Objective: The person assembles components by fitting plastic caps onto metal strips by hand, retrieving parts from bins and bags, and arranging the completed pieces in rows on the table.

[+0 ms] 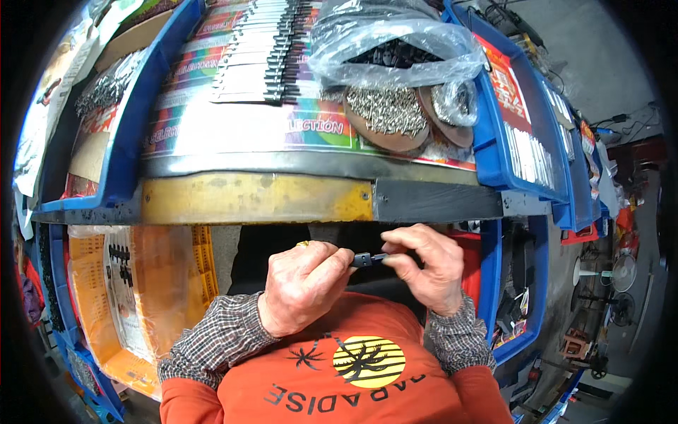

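Note:
Over my lap, in front of the bench edge, my left hand [305, 281] is closed, its thumb and fingers pinching a small black cylindrical part [362, 260] with small holes in its side. A ring is on one finger of this hand. From the right, my right hand [432, 267] pinches a thin metal rod [379, 257] that meets the part's right end. Whether the rod is joined to the part or separate, I cannot tell. The fingers hide both outer ends.
On the bench lie a row of pale strips with dark rod ends [258, 53], a heap of small silver pieces [387, 113] on a brown tray, and a clear plastic bag [395, 53] of dark pieces. Blue bins [123, 134] flank it; an orange crate [95, 283] stands lower left.

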Tool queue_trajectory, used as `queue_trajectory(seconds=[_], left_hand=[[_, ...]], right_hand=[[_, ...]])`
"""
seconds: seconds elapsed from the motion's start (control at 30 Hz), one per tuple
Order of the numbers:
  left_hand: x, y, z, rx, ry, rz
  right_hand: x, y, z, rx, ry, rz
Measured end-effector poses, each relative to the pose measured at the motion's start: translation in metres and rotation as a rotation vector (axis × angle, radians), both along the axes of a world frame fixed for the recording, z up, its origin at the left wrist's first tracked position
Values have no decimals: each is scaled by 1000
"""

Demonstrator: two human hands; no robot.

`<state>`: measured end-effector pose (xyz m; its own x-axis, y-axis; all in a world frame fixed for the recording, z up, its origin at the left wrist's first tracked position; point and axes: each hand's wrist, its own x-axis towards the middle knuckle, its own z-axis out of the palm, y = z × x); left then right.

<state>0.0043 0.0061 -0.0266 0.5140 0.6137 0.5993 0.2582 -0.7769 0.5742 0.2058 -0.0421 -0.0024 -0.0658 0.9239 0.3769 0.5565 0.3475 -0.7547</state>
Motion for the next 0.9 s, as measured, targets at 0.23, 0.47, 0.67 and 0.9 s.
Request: queue_trajectory(seconds=[0.23, 0.47, 0.67, 0.9], left_hand=[[-4, 16, 15, -13, 21, 45], [-15, 24, 16, -50, 67, 97], [-17, 23, 15, -83, 88, 106], [-17, 22, 14, -89, 85, 105]], right_hand=[[21, 54, 22, 292, -397, -215], [27, 82, 12, 252, -609, -312], [23, 86, 11, 233, -648, -330], [25, 89, 10, 230, -606, -308]])
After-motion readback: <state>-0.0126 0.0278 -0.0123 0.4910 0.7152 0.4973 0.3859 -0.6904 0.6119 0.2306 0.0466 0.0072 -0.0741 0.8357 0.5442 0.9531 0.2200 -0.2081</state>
